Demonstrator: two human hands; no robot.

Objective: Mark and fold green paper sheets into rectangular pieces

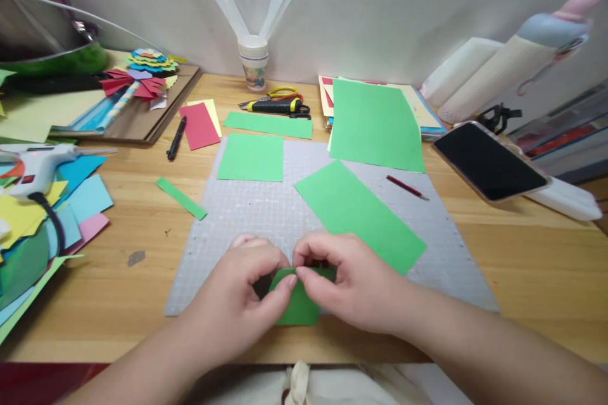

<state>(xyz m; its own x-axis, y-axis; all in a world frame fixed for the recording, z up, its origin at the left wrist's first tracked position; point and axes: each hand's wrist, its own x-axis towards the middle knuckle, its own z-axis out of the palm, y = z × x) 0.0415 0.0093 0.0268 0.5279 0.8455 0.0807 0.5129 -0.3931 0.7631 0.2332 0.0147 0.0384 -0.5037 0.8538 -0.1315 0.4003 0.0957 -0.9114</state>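
A small folded piece of green paper lies at the near edge of the grey cutting mat. My left hand pinches its top edge with thumb and forefinger. My right hand pinches the same edge from the right, fingers curled. The fingertips of both hands meet over the fold. Most of the piece is hidden under my fingers.
Green sheets lie on the mat, a green strip to its left. A red pencil, black pen, scissors and cutter, glue gun, phone, cup of glue sticks and coloured paper piles surround it.
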